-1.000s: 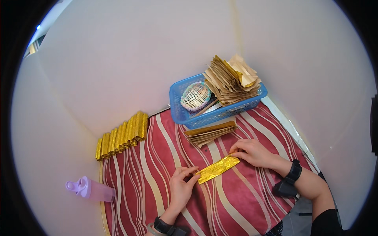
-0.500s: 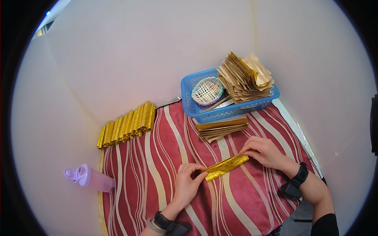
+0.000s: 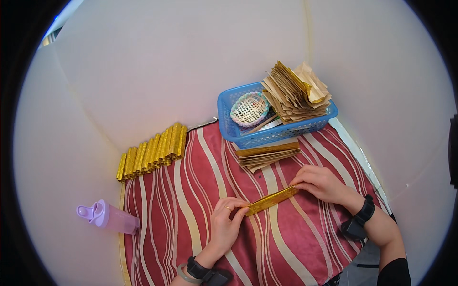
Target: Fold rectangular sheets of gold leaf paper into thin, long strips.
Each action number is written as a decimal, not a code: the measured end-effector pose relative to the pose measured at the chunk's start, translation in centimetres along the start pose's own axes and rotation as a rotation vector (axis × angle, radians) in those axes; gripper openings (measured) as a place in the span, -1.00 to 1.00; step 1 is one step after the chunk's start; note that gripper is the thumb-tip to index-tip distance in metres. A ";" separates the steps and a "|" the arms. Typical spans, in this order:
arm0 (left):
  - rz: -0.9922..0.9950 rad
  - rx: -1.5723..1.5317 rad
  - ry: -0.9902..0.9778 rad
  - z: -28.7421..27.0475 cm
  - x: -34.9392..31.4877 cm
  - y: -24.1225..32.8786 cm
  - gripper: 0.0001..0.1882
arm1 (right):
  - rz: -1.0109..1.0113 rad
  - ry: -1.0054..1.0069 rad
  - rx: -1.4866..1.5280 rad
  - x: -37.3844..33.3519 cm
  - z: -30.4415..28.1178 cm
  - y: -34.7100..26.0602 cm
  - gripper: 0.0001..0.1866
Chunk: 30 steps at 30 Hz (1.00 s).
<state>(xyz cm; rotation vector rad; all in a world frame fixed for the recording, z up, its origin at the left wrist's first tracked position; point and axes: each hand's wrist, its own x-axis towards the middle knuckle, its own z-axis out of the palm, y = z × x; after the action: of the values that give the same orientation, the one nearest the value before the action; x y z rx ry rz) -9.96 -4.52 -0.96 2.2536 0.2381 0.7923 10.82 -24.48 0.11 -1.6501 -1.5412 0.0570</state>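
A long narrow strip of folded gold foil paper [image 3: 271, 200] lies across the striped cloth, slanting up to the right. My left hand [image 3: 226, 221] pinches its left end between thumb and fingers. At the other end, my right hand [image 3: 320, 183] is closed on the strip the same way. Just beyond it lies a small stack of folded brown and gold paper [image 3: 268, 156]. To the far left, several finished-looking gold paper rolls [image 3: 153, 151] are piled side by side in a slanting row.
A blue plastic basket [image 3: 277, 137] at the back holds a thick stack of gold-and-brown paper [image 3: 296, 93] and a small woven basket [image 3: 250, 109]. A lilac bottle [image 3: 109, 217] stands at the left edge. Red striped cloth [image 3: 200, 188] covers the table; pale walls rise around it.
The gold paper strip has become narrower, its near edge turned up between my two hands. Both hands have stayed almost in place at its ends.
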 end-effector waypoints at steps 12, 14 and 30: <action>0.816 0.578 -0.087 -1.1 0.6 0.9 -0.77 | -0.268 0.018 -0.406 -0.6 -0.7 0.7 -0.85; 0.828 0.565 -0.135 -0.8 0.4 0.9 -0.78 | -0.279 -0.013 -0.414 -0.8 -0.6 1.0 -0.85; 0.430 0.395 -0.416 0.1 1.0 1.0 -0.60 | -0.286 -0.160 -0.477 -0.7 -0.1 1.0 -0.71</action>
<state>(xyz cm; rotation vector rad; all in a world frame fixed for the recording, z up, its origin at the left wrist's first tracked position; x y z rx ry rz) -9.11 -4.91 0.14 2.8322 -0.3262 0.4914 11.55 -25.00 -0.77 -1.7944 -2.0124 -0.3657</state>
